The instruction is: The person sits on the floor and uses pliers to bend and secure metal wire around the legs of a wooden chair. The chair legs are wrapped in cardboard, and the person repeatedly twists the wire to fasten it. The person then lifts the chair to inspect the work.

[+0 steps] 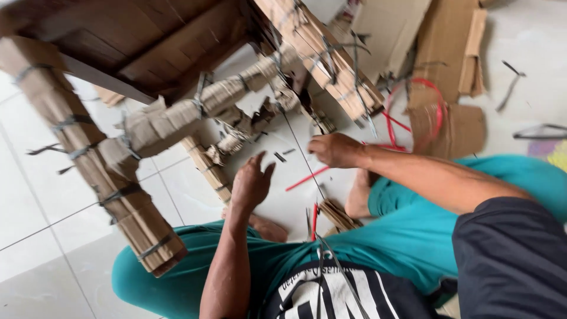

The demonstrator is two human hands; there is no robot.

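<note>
Left hand: I see my left hand point(251, 183) with fingers spread open, holding nothing, just below a cardboard-wrapped table leg point(208, 166).
Right hand: my right hand point(335, 149) is curled shut; what it pinches, I cannot tell.
Nearby: red strap point(308, 178) lies on the tiled floor point(35, 218) between both hands.

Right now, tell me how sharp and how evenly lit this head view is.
Head view: motion blur smears the cardboard-wrapped leg and both hands, left hand and right hand; soft, even daylight, no harsh shadows; mild glare on the white floor tiles.
</note>
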